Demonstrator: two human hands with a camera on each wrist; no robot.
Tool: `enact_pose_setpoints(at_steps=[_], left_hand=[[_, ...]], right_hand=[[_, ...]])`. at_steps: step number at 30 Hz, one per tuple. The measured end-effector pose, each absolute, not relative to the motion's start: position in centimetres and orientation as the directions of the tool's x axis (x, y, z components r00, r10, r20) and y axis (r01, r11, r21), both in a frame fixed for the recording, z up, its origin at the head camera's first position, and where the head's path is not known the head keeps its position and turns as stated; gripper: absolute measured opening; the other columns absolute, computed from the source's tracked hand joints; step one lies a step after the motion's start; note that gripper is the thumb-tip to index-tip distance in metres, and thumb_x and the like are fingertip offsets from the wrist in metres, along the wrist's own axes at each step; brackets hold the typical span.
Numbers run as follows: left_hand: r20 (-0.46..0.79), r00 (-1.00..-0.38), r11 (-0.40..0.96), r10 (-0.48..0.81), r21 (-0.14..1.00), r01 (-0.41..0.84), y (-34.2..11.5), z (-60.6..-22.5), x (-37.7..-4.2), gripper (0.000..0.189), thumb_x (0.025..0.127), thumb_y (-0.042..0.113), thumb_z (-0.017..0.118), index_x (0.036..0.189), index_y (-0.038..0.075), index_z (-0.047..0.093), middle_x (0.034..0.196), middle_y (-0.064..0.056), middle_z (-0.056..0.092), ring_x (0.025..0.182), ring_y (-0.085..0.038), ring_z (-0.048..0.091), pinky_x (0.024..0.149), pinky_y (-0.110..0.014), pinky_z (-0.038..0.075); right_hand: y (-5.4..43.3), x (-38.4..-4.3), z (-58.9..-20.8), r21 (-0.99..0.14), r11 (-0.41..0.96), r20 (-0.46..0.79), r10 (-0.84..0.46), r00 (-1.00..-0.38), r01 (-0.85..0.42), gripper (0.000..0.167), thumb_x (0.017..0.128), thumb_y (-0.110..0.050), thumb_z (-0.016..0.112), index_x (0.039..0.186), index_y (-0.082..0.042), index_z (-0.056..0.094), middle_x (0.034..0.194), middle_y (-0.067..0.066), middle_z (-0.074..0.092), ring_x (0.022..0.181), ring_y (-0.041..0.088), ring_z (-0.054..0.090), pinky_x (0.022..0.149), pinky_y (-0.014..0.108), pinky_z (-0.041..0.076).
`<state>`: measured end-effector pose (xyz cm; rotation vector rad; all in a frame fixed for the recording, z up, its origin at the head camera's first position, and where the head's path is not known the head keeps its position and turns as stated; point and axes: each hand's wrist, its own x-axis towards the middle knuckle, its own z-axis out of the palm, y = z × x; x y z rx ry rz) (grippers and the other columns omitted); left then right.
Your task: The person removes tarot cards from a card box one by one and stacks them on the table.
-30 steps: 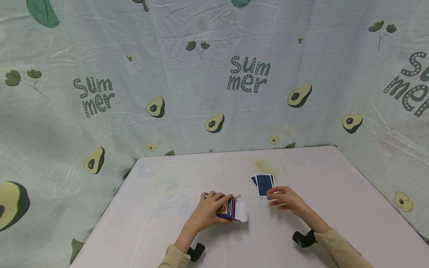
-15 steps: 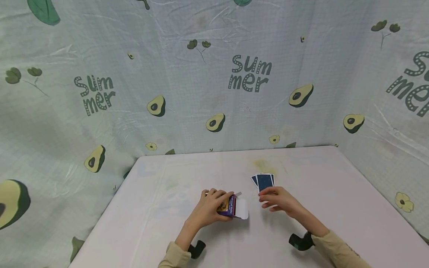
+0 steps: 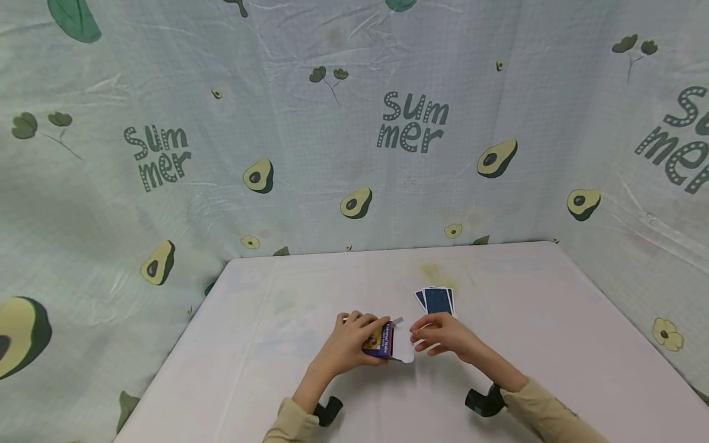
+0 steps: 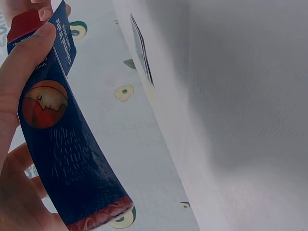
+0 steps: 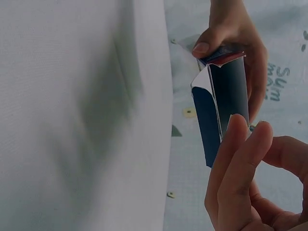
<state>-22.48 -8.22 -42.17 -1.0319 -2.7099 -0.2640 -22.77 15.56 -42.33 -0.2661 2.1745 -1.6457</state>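
Observation:
My left hand (image 3: 348,342) grips a dark blue tarot card box (image 3: 379,340), thumb on one side and fingers on the other. The box is held above the table, its opened end toward my right hand. In the right wrist view the box's hollow dark inside (image 5: 230,91) shows, with a blue flap (image 5: 206,127) folded out. My right hand (image 3: 443,336) is right at this flap, fingers loosely bent with nothing between them. Just beyond it lie several blue-backed cards (image 3: 437,300), slightly fanned; the hand overlaps their near edge in the head view.
Both hands are over a table (image 3: 266,363) with a white cover. A patterned curtain (image 3: 310,141) with avocados and lettering hangs behind and along the sides. A black wrist camera (image 3: 484,402) sits under the right wrist, another camera (image 3: 329,411) under the left.
My right hand has moved left from the cards to the box's open end. The left hand and the box have shifted only slightly right. The cards lie where they were.

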Motion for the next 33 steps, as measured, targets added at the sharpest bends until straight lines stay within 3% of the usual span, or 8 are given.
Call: enact_pose_setpoints(at_steps=[9, 33], left_hand=[[0.307, -0.702, 0.717, 0.642, 0.085, 0.692, -7.9, -42.2, -22.4, 0.072, 0.065, 0.051, 0.071, 0.128, 0.027, 0.046, 0.111, 0.005, 0.057, 0.096, -0.012, 0.047, 0.085, -0.041, 0.034], [0.286, -0.707, 0.714, 0.647, 0.097, 0.693, -7.2, -42.4, -22.3, 0.071, 0.065, 0.052, 0.071, 0.127, 0.025, 0.048, 0.110, 0.005, 0.057, 0.096, -0.013, 0.046, 0.086, -0.042, 0.034]], right_hand=[[14.8, -22.6, -42.6, -0.957, 0.275, -0.196, -0.400, -0.895, 0.087, 0.040, 0.085, -0.026, 0.058, 0.105, 0.008, 0.056, 0.089, 0.013, 0.068, 0.075, 0.018, 0.067, 0.062, 0.031, 0.053], [13.5, -22.3, -43.7, -0.934, 0.329, -0.241, -0.290, -0.926, 0.140, 0.036, 0.084, -0.030, 0.060, 0.099, 0.003, 0.061, 0.082, 0.008, 0.068, 0.063, 0.014, 0.065, 0.054, 0.025, 0.051]])
